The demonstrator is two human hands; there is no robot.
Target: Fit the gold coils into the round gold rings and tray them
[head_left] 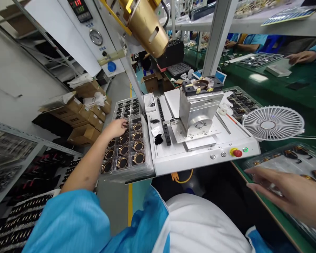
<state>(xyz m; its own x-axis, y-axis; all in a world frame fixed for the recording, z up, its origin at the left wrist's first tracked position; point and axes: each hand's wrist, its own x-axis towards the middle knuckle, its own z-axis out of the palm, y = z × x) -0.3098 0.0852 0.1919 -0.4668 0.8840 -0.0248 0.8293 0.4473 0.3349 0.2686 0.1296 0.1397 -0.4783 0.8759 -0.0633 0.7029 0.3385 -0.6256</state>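
My left hand [117, 128] reaches over a clear plastic tray [149, 154] filled with round black parts that have gold rims [138, 158]. Its fingers are bent down and together at the tray's far part; whatever lies under the fingertips is hidden. On the other side, my right hand [284, 191] is slightly blurred above another clear tray [275, 154]. Thumb and fingers are stretched out and apart, with nothing visible held in them. Dark and amber parts [300, 151] sit in that tray. Between the hands stands a metal fixture [197, 109] with a round ring part [201, 84] on top.
A gold cylinder head [149, 30] hangs over the white machine base [184, 160], which carries a red button [237, 153]. A white fan guard [273, 123], tweezers [223, 123] and a small white box [149, 102] lie around. Co-workers' hands [302, 57] show across the green table.
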